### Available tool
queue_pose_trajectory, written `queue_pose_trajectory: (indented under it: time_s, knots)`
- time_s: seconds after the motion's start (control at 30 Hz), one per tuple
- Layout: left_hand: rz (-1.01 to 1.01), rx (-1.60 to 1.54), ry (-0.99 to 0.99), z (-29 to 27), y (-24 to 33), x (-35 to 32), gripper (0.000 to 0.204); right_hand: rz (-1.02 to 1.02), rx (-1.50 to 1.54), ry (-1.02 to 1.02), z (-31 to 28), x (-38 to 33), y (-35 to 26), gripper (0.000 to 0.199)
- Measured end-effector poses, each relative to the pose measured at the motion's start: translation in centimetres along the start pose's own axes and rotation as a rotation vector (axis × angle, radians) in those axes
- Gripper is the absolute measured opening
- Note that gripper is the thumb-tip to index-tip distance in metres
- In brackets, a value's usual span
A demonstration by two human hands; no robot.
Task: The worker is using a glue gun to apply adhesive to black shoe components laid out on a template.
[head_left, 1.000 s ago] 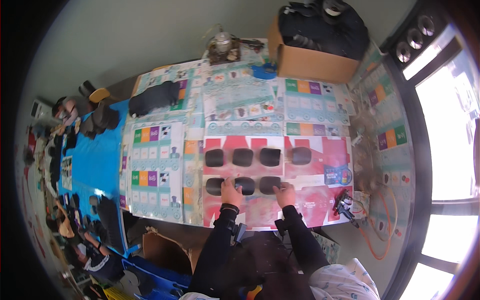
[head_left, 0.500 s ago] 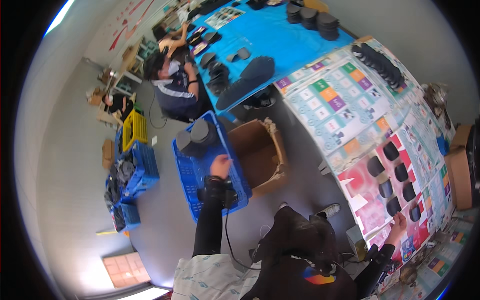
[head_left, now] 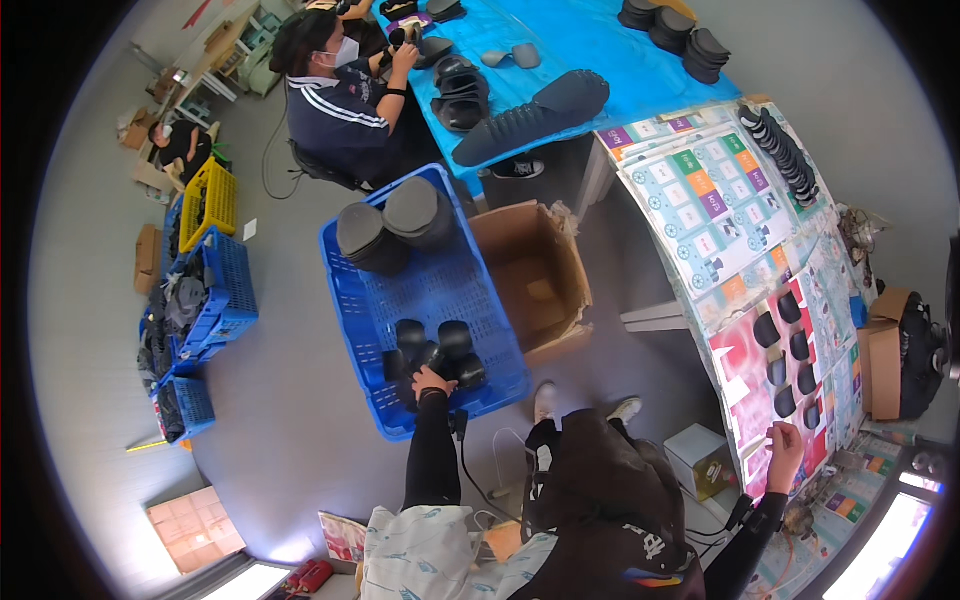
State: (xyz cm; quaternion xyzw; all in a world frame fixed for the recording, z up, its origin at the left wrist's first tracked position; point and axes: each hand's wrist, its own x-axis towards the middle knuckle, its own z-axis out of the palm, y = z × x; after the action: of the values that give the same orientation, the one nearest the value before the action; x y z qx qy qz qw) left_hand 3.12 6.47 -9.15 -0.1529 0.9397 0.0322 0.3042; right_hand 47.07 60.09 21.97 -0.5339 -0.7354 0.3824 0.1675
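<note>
In the near part of a blue plastic crate [head_left: 508, 350], several black curved pieces [head_left: 454, 338] lie loosely together. My left hand [head_left: 434, 381] reaches down among them, its fingers closed round one of the black pieces, which it mostly covers. Two taller stacks of grey-black rounded pieces [head_left: 418, 212] stand at the crate's far end. Over the sloping table's near edge, my right hand [head_left: 786, 455] has its fingers curled in a pinch; whatever is in them is too small to tell. Just beyond it, black curved pieces [head_left: 785, 402] lie in rows on a red and pink sheet [head_left: 738, 405].
An open cardboard box [head_left: 515, 265] stands against the crate's right side. Ahead, a blue-covered table [head_left: 560, 52] holds stacked dark pieces and a long black row [head_left: 535, 117]. A masked person [head_left: 340, 110] sits working there. More crates [head_left: 222, 290] are stacked at left.
My left hand has gone down from above the crate onto the loose black pieces. My right hand has drawn its fingers in near the table edge. The whole view has shifted.
</note>
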Motion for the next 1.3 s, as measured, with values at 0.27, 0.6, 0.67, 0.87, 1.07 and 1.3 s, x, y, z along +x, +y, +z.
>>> queue_pose_trajectory:
  time_s: [0.27, 0.6, 0.67, 0.87, 1.07, 1.3]
  knots:
    - [0.146, 0.068, 0.172, 3.5, -2.1, 5.4, 0.028, 0.035, -0.031, -0.027, 0.1, -2.4, -1.8, 0.009]
    - [0.483, -0.864, -0.114, -5.6, -5.1, -0.7, 0.028, 0.084, 0.027, -0.23, 2.3, -2.1, -1.7, 0.012]
    - [0.498, -1.061, -0.392, -7.4, -0.4, -5.4, 0.028, 0.057, 0.012, -0.309, 3.0, -2.4, -1.4, 0.014]
    - [0.777, -1.359, -1.184, -11.2, 16.4, -25.7, 0.027, 0.133, 0.41, -0.912, 8.3, -3.0, -6.8, 0.045]
    - [1.009, -1.147, -1.361, -3.3, 31.1, -40.1, 0.026, 0.424, 1.124, -0.59, 5.0, -0.1, -1.5, 0.061]
    - [0.992, -0.966, -1.457, 7.2, 41.4, -53.6, 0.027, 0.444, 1.35, -0.285, -6.5, 6.2, 14.1, 0.042]
